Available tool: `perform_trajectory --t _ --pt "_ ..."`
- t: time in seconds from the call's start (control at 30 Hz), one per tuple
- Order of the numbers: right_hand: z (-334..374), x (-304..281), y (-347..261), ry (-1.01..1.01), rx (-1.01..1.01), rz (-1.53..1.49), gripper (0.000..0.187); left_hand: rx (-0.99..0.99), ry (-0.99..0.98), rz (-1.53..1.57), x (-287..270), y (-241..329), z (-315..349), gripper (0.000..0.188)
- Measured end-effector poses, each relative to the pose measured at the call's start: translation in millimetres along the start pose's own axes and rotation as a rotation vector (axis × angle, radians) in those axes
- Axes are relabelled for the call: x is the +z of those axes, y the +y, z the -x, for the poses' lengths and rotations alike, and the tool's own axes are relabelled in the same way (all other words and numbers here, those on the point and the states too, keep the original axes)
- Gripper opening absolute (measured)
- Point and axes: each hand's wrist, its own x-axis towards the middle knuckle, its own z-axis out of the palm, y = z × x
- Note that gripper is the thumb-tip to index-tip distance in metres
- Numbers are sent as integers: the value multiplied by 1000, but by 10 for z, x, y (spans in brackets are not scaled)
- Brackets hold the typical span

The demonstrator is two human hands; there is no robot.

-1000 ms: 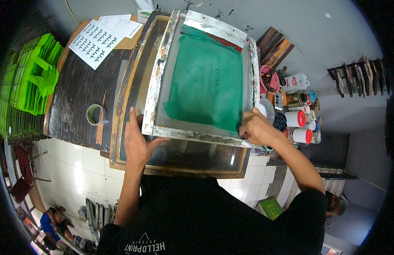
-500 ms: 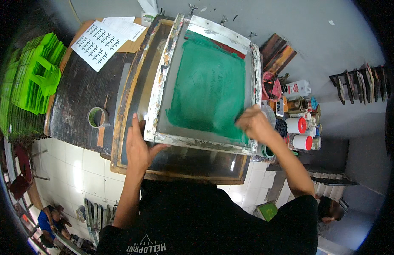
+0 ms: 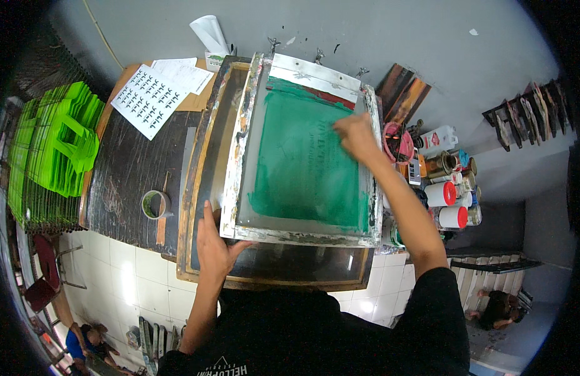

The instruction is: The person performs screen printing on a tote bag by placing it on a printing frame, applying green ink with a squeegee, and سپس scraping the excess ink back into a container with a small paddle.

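Note:
A silk-screen frame (image 3: 232,188) with paint-crusted white edges lies in front of me. Green ink (image 3: 290,175) covers most of its mesh, and faint lettering shows through. My right hand (image 3: 356,136) is closed, with its fingers against the upper right part of the mesh; motion blur hides what it may hold. At the near left corner, my left hand (image 3: 216,244) rests against the frame, fingers stretched along the side and thumb spread at the front edge. Below the screen lies a larger wood-edged glass panel (image 3: 290,263).
Printed sheets (image 3: 149,100) and a tape roll (image 3: 156,205) lie on the dark table (image 3: 124,169). Bright green bags (image 3: 58,144) are stacked at left. Ink tubs (image 3: 440,193), cans and a pink container (image 3: 398,144) crowd the right. Two other people are farther off.
My right hand has moved from the mesh's lower right up to its upper right. The left hand stays at the corner. The whole view has shifted slightly, and the lettering shows more clearly.

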Motion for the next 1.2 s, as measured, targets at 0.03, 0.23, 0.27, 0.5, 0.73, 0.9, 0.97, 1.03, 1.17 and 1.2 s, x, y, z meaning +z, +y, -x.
perform_trajectory --t 0.03,0.23,0.27,0.5,0.73,0.9,0.97,1.03,1.17,1.2 --pt "-19 -120 317 -66 87 176 18 -22 -5 17 9 31 -11 130" --pt "-219 126 338 72 80 247 19 50 15 -43 12 33 -23 129" --pt "-287 178 283 117 54 239 20 81 34 -37 22 30 -31 133" --pt "-677 483 -75 147 95 239 16 72 30 -45 8 14 -37 132" --pt "-1338 778 -571 286 -118 94 18 -7 -23 -11 -15 -5 -40 128" --pt "-1005 535 -277 130 72 142 8 56 -12 -47 -16 -20 -12 128" --pt "-1131 622 -335 173 21 128 8 48 -3 -46 -8 -37 -28 128" --pt "-1268 707 -504 207 -39 112 10 36 -12 -50 6 -16 -57 128" --pt "-1304 711 -469 133 -91 136 17 -11 -21 -48 11 10 -31 129" --pt "-1211 647 -326 87 -72 157 18 -22 -32 -53 -2 7 -34 129"
